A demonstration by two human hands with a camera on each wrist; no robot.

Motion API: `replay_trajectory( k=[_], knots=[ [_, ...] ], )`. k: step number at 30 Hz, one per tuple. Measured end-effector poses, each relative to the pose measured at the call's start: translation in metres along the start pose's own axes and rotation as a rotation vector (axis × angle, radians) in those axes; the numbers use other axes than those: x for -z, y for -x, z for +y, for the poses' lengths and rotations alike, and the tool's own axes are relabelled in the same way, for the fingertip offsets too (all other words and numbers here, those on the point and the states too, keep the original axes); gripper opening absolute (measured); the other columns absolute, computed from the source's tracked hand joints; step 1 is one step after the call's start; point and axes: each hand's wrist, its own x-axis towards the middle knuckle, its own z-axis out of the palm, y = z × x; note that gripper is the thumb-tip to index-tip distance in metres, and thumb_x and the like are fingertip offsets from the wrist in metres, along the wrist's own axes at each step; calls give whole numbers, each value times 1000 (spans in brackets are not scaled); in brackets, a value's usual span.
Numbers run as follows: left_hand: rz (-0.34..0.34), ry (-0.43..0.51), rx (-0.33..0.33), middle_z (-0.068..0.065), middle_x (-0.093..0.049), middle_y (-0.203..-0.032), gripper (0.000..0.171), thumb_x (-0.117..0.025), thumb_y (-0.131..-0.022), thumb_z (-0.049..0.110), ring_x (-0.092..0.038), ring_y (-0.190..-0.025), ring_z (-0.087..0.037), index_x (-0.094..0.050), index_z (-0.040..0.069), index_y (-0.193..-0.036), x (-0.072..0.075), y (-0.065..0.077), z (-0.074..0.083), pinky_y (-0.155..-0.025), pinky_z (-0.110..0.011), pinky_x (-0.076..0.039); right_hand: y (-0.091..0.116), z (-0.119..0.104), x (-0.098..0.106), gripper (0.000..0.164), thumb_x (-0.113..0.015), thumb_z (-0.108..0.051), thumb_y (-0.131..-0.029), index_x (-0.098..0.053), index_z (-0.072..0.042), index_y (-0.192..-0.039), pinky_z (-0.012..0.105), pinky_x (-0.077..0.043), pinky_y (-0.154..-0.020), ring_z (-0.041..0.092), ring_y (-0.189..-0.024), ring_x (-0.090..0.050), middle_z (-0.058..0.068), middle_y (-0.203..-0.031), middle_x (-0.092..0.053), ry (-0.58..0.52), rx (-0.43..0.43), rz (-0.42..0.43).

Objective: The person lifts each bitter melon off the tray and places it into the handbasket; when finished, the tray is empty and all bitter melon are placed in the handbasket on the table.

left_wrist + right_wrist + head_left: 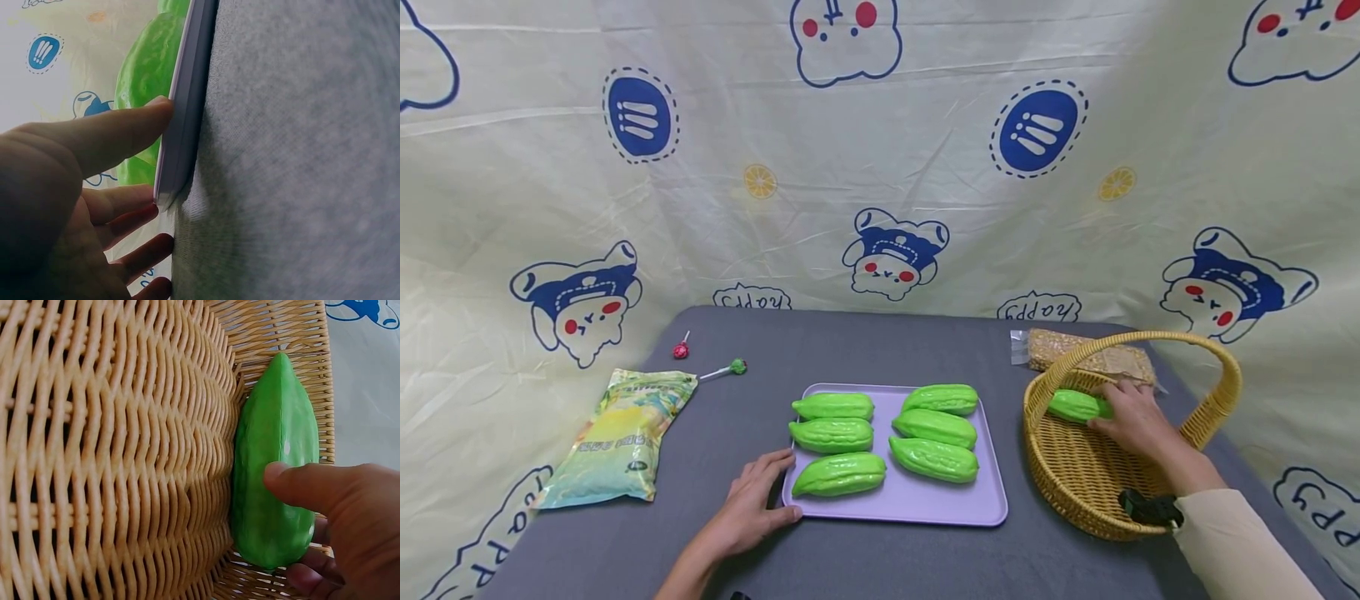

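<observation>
- Inside the basket [1093, 471], your right hand [1138, 418] is pinching a vegetable [275, 447] mid-body.
- It's likely feeling light, stiff, slick.
- Your left hand [748, 504], fingers spread, is touching the tray [917, 507].

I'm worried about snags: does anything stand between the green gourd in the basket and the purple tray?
Yes. The tray-side wall of the basket stands between the gourd, held by the right hand, and the tray, and the handle arches above. Beyond the rim, only bare tabletop shows before the tray.
</observation>
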Motion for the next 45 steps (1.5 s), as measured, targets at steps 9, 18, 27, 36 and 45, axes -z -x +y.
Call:
replay_trajectory(
  k=[9, 18, 27, 36, 45],
  knots=[
    [-6, -5, -5, -7, -49, -139, 67, -78, -71, 25, -42, -125, -30, -53, 5, -130, 1, -1, 1, -92, -45, -31, -1, -1, -3, 44, -74, -14, -77, -57, 8, -111, 65, -29, -87, 54, -102, -41, 32, -109, -51, 60, -2, 45],
    [-11, -4, -6, -6, -48, -139, 67, -78, -71, 26, -42, -125, -30, -53, 6, -131, 1, -1, 1, -93, -46, -31, 1, 0, -2, 47, -75, -16, -76, -57, 7, -112, 61, -27, -86, 50, -98, -41, 31, -107, -51, 58, 6, 68],
    [-6, -9, -7, -6, -49, -139, 68, -78, -71, 26, -42, -124, -29, -53, 6, -131, 0, -1, 1, -93, -45, -32, 2, -5, 13, 53, -74, -21, -77, -54, 8, -116, 67, -26, -88, 54, -103, -37, 34, -115, -47, 18, -21, 51],
    [-1, -5, -3, -7, -49, -138, 67, -79, -71, 24, -43, -123, -30, -53, 5, -130, 1, 0, 2, -93, -46, -32, 5, -15, 28, 60, -74, -24, -78, -50, 4, -125, 58, -32, -83, 47, -101, -38, 30, -116, -47, -12, -23, 80],
    [-22, -7, 18, -6, -48, -139, 68, -79, -71, 26, -42, -124, -29, -52, 7, -131, 1, 0, 1, -93, -47, -31, 17, -32, 42, 64, -75, -27, -78, -49, 3, -128, 51, -34, -74, 41, -96, -39, 26, -115, -46, -27, -54, 102]
  ],
)
